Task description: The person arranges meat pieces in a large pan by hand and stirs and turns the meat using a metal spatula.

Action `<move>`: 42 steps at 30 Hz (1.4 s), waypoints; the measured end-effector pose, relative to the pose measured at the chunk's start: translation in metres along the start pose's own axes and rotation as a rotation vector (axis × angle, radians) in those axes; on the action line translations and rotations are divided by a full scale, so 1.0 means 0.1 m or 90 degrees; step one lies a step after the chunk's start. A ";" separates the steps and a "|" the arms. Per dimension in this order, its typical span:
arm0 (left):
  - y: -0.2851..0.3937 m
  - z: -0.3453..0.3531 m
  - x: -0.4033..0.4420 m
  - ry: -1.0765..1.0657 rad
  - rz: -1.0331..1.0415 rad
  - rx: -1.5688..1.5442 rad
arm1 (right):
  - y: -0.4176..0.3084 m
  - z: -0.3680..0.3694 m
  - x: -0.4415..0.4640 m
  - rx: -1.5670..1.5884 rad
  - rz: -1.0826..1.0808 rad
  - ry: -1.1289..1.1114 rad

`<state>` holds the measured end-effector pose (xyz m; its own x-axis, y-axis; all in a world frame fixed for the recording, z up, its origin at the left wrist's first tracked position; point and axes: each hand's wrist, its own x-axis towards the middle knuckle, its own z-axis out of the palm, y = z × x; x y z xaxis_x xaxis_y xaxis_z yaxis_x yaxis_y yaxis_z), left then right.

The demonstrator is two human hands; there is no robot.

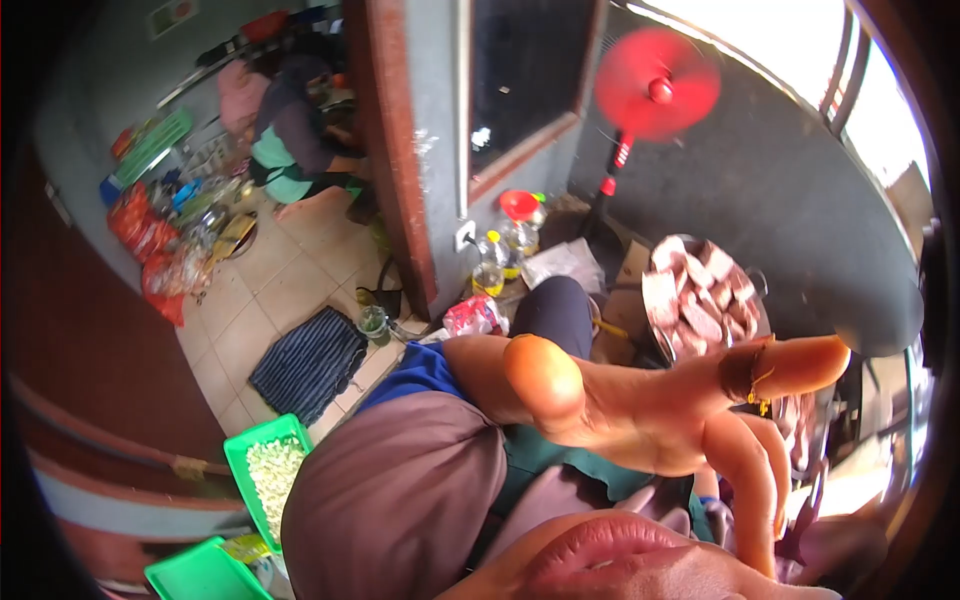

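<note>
My left hand (640,410) is raised close before my face, palm toward me. Its thumb sticks out toward the camera and the index finger stretches to the right, while the other fingers bend downward. A ring with a small gold charm (762,405) circles the index finger. Nothing shows between the fingers. Behind the hand, a round pan (655,335) holds several pinkish-brown chunks (705,295), partly covered by my index finger. A dark, blurred rounded shape (880,315) lies near the fingertip; I cannot make out what it is. My right hand does not show.
A red fan (658,85) stands by the wall, with bottles (490,265) and a pink packet (475,316) on the floor. A striped mat (308,362) and a green tray (237,455) of pale chopped pieces lie left. Another person (300,130) crouches beyond the doorway.
</note>
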<state>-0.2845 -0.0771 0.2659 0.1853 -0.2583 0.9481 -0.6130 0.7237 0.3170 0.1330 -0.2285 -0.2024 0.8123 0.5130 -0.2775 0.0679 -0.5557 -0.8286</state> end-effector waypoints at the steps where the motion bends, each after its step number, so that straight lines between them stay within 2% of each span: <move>1: -0.04 -0.07 -0.02 -0.001 -0.031 0.008 | 0.04 0.02 0.03 0.013 -0.018 0.008; 5: -0.16 -0.39 -0.23 0.042 -0.129 0.029 | 0.03 0.19 0.21 0.081 -0.159 0.068; 6: -0.19 -0.47 -0.32 0.081 -0.147 0.050 | 0.07 0.19 0.28 0.079 -0.134 0.077; 8: -0.26 -0.59 -0.55 0.176 -0.199 0.110 | -0.32 -0.01 -0.08 0.065 0.091 0.010; 10: -0.20 -0.81 -0.86 0.287 -0.304 0.182 | -0.39 -0.05 -0.17 0.200 0.203 0.053; 11: -0.18 -0.94 -1.07 0.329 -0.396 0.245 | -0.63 -0.10 -0.36 0.012 0.212 0.104; 12: -0.15 -1.07 -1.28 0.364 -0.493 0.298 | -0.73 -0.19 -0.42 -0.155 0.197 0.055; 13: -0.12 -1.13 -1.44 0.464 -0.583 0.328 | -0.30 -0.10 -0.15 -0.269 0.097 0.262; 14: -0.17 -1.24 -1.76 0.493 -0.623 0.440 | -0.80 -0.16 -0.50 -0.246 0.117 0.253; 15: -0.20 -1.32 -2.04 0.514 -0.752 0.631 | -0.74 -0.18 -0.48 -0.249 0.055 0.314; 16: -0.19 -1.41 -2.27 0.358 -0.818 0.881 | -0.70 -0.20 -0.41 -0.251 -0.011 0.376; 18: -0.26 -1.42 -2.74 0.282 -1.015 1.123 | -0.67 -0.34 -0.32 -0.167 -0.052 0.391; 20: -0.39 -1.35 -2.84 0.304 -1.138 1.108 | -1.24 -0.52 -0.57 0.037 -0.083 0.313; 21: -0.50 -1.36 -2.92 0.326 -1.051 1.170 | -1.61 -0.60 -0.71 0.106 -0.069 0.285; 24: -0.63 -1.45 -3.10 0.365 -0.869 1.240 | -2.25 -0.70 -0.82 0.133 -0.171 0.310; 26: -0.67 -1.53 -3.08 0.366 -0.857 1.242 | -2.29 -0.67 -0.63 0.003 -0.199 0.353; 28: -0.68 -1.59 -3.07 0.357 -0.848 1.236 | -2.11 -0.55 -0.30 -0.159 -0.252 0.425; 30: -0.70 -1.64 -3.07 0.357 -0.843 1.239 | -1.96 -0.25 -0.22 -0.323 -0.096 0.348; 32: -0.71 -1.65 -3.06 0.361 -0.845 1.240 | -1.40 0.04 0.05 -0.352 -0.079 0.241; 34: -0.72 -1.66 -3.03 0.367 -0.848 1.244 | -1.07 0.19 0.18 -0.276 -0.156 0.265; 35: -0.71 -1.66 -3.02 0.368 -0.850 1.245 | -1.11 0.12 0.21 -0.047 0.011 0.134; 36: -0.71 -1.66 -3.03 0.378 -0.848 1.242 | -1.57 -0.03 -0.11 0.262 0.124 0.062; 38: -0.68 -1.65 -3.06 0.386 -0.850 1.233 | -1.71 -0.23 -0.19 0.352 0.128 0.045; 40: -0.65 -1.66 -3.05 0.390 -0.855 1.228 | -1.93 -0.39 -0.38 0.296 0.083 0.073; 42: -0.66 -1.66 -3.04 0.402 -0.856 1.223 | -1.85 -0.45 -0.32 0.197 -0.081 0.151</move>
<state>-0.1725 0.0602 -0.0397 0.7853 0.5123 0.3478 0.3216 -0.8174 0.4779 0.1209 -0.1713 -0.0178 0.9219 0.3805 -0.0735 0.0283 -0.2553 -0.9665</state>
